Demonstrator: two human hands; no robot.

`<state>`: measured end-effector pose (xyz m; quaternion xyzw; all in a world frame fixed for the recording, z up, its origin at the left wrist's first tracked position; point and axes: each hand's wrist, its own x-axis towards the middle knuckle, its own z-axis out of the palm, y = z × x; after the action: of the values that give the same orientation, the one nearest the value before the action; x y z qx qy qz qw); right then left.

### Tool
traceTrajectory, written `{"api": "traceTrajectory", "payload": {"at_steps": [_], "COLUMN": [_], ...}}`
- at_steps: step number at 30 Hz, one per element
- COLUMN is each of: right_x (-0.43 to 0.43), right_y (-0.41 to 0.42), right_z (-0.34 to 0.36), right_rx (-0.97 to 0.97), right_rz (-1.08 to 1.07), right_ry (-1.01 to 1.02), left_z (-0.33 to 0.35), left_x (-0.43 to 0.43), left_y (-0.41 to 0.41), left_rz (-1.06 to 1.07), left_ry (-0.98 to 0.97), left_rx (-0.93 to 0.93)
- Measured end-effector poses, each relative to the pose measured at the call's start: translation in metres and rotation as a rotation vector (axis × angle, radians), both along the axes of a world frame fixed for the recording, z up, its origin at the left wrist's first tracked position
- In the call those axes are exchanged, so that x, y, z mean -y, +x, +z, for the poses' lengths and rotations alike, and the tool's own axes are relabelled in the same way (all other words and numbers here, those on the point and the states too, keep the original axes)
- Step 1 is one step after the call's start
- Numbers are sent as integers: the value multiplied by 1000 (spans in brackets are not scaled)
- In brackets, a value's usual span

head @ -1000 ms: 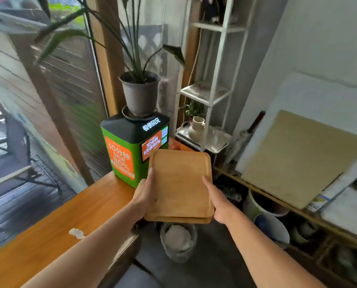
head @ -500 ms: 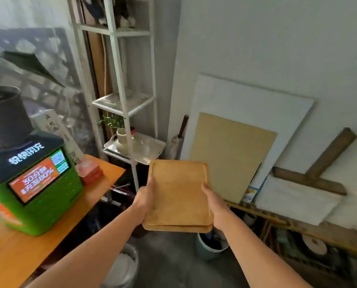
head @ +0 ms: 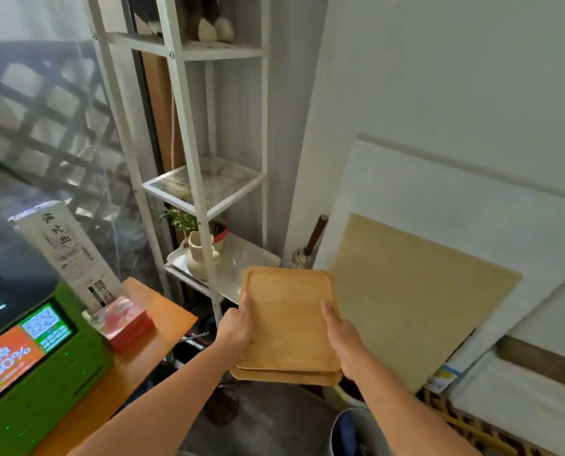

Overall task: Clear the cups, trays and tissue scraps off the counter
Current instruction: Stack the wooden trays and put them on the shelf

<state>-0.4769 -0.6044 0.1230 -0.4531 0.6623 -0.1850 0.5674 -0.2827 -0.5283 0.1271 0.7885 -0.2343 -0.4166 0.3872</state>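
Two stacked wooden trays are held level in front of me, off the counter and above the floor. My left hand grips their left edge, thumb on top. My right hand grips the right edge the same way. The orange wooden counter ends at the lower left, to the left of the trays. No cups or tissue scraps show in this view.
A green charging kiosk, a red box and a white upright carton stand on the counter. A white metal shelf holds a white tray with a cream jug. Boards lean on the wall; a bucket stands below.
My view has swung right and closer to the white shelf. The trays stay gripped in both hands, now past the counter's end and near the shelf's lower tier.
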Motion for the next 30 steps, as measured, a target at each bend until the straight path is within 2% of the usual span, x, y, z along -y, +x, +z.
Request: {"api": "traceTrajectory", "payload": {"at_steps": [7, 17, 20, 24, 30], "right_x": [159, 320, 356, 399, 431], "right_y": [67, 186, 231, 291, 355], "right_z": [50, 118, 123, 117, 91], "right_rx": [11, 78, 143, 108, 50], "right_rz": [86, 426, 563, 703, 916], "right_ry": [5, -19, 9, 1, 63], "left_z": [36, 86, 89, 89, 77], "left_x": [134, 246, 266, 286, 302], "left_y": [61, 157, 182, 204, 224], "left_rz": [72, 313, 467, 686, 859], "left_ry": [-36, -75, -91, -56, 55], "left_rx": [11, 31, 34, 10, -5]}}
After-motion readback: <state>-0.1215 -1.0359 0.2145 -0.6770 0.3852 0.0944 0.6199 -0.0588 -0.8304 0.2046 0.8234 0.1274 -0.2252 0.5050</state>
